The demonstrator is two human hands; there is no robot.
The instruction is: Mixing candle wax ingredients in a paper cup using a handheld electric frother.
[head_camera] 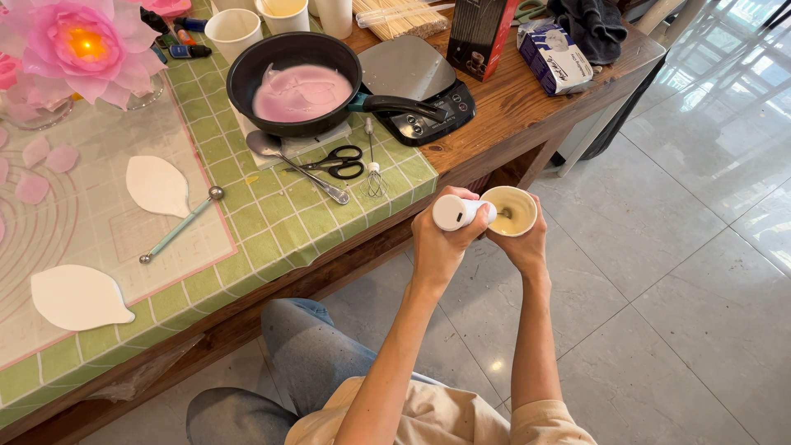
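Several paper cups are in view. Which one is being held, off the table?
The cup in the right hand, out beyond the table's edge, with pale liquid inside. The left hand holds a white frother in it. The other cups stand behind the pan.

Black pan [247,70] of pink batter, scissors [336,162], ball tool [181,224], paper flower [70,45] on table.

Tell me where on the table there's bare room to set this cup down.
Free patches: the green checked cloth along the near edge, below the spoon and scissors; and bare wood right of the kitchen scale, before the corner. Crowded: the far edge, with cups, skewers and boxes behind the frying pan, and the pastry mat, with its white petal cutouts.
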